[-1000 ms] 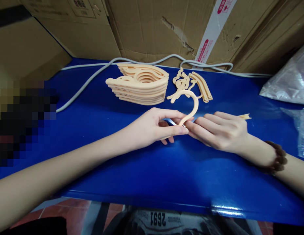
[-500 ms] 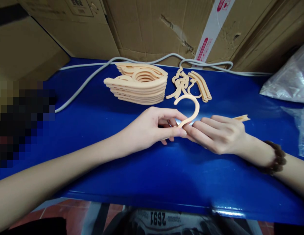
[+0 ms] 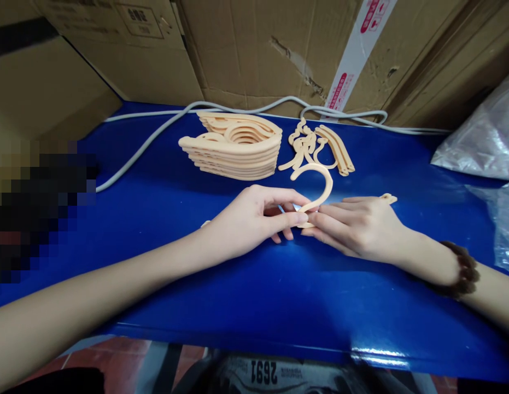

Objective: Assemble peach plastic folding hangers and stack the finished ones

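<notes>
My left hand point(image 3: 254, 221) pinches a cream plastic folding hanger point(image 3: 326, 189) at the base of its hook, thumb in front. The hook curves upward above the fingertips. My right hand point(image 3: 358, 227) is closed on the hanger's other side, fingers together and fingertips meeting my left thumb at the joint. Its thumb is hidden. A rounded cream end pokes out behind the right knuckles, and another small cream tip shows behind my left wrist. Most of the hanger's arms are covered by my hands.
A stack of cream folded hangers point(image 3: 233, 150) stands behind my left hand. Loose hooks point(image 3: 303, 142) and curved arm pieces point(image 3: 338, 150) lie to its right. A white cable point(image 3: 151, 137) runs along cardboard boxes point(image 3: 246, 54). Clear plastic bags point(image 3: 479, 142) sit on the right of the blue table point(image 3: 254, 306).
My right fingers have straightened and flattened along the hanger. The piece behind the right hand now shows a shorter, rounded end, and a cream tip has appeared behind my left wrist.
</notes>
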A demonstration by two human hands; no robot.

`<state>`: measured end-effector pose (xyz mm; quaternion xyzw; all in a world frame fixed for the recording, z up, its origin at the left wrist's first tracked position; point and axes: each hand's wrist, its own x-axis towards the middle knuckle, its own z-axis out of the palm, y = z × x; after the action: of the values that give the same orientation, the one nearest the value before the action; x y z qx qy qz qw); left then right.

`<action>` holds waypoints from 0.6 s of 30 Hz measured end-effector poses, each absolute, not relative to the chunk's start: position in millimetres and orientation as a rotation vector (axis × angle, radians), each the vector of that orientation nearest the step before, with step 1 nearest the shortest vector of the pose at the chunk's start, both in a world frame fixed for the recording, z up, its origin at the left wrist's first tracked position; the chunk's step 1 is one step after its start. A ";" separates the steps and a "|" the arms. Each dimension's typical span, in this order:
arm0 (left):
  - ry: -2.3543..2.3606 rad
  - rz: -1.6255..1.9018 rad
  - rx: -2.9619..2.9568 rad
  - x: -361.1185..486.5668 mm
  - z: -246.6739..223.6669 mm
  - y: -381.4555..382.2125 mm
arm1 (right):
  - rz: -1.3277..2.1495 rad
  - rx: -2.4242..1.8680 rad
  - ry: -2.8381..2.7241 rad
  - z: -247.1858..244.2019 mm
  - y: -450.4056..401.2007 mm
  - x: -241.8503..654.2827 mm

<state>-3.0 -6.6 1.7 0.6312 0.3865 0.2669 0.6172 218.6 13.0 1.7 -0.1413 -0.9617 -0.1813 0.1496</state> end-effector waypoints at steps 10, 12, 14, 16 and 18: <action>0.977 0.692 1.641 -2.5 -1.4 -10.8 | -0.184 -0.664 -2.828 4.0 11.4 219.1; 0.994 0.691 1.800 -3.1 -1.8 -11.2 | -0.105 -0.710 -2.841 5.5 11.5 219.0; 1.020 0.716 2.006 -3.5 -3.0 -12.2 | -0.038 -0.734 -2.842 6.0 12.0 218.9; 1.032 0.730 2.233 -3.7 -4.6 -14.0 | -0.012 -0.736 -2.838 5.5 12.9 219.0; 1.049 0.675 2.448 -3.9 -5.8 -16.3 | -0.028 -0.709 -2.826 4.2 13.6 219.4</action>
<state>-3.9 -16.3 -5.8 0.8737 0.3745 0.2409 0.1959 219.4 13.6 4.2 -0.2417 -0.9636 -0.0095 0.1138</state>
